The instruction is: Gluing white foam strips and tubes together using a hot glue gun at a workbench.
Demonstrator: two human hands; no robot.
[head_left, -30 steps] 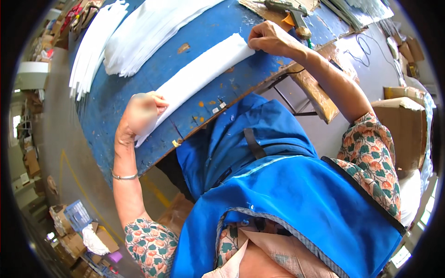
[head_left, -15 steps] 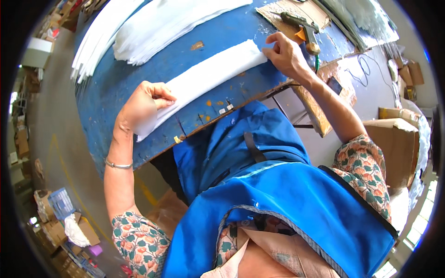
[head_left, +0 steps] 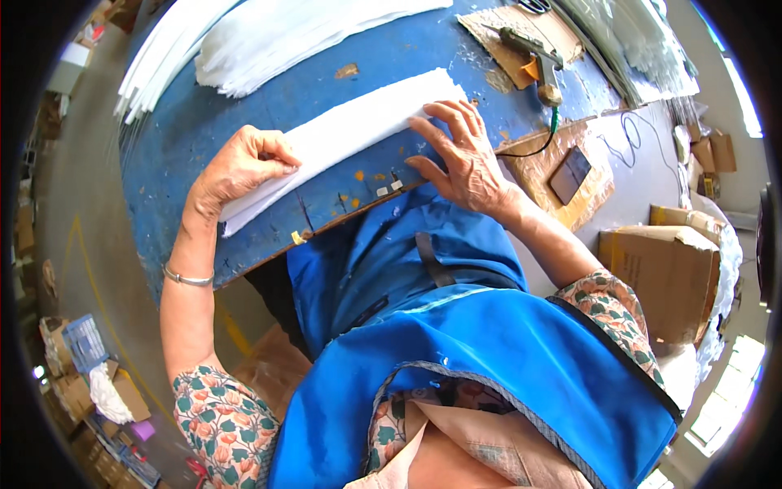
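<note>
A: Why were both hands laid on that long white strip (head_left: 342,134)?

B: It looked like a way to keep it flat and stretched. The left hand (head_left: 238,169) was curled narrow, fingertips pinching or pressing the strip's near end, while the right hand (head_left: 462,155) was spread wide and flat, fingers resting on the far end. I'd judge the strip was thin and limp, so it needed weight at both ends.

A: And where did it lie?

B: Slantwise across the blue worktop (head_left: 269,98), close to its front edge, just in front of the person's blue apron (head_left: 489,359).

A: What was the surface like?

B: Worn, scuffed paint with chips and orange flecks. The strip seemed soft, matt, folded or layered, straight-edged. Beyond it lay a heap of similar white sheets (head_left: 293,33), edges fanned out.

A: Anything near the right hand?

B: A glue gun (head_left: 533,53) on a piece of cardboard (head_left: 521,33), its cord trailing off the edge, well apart from the strip.
</note>
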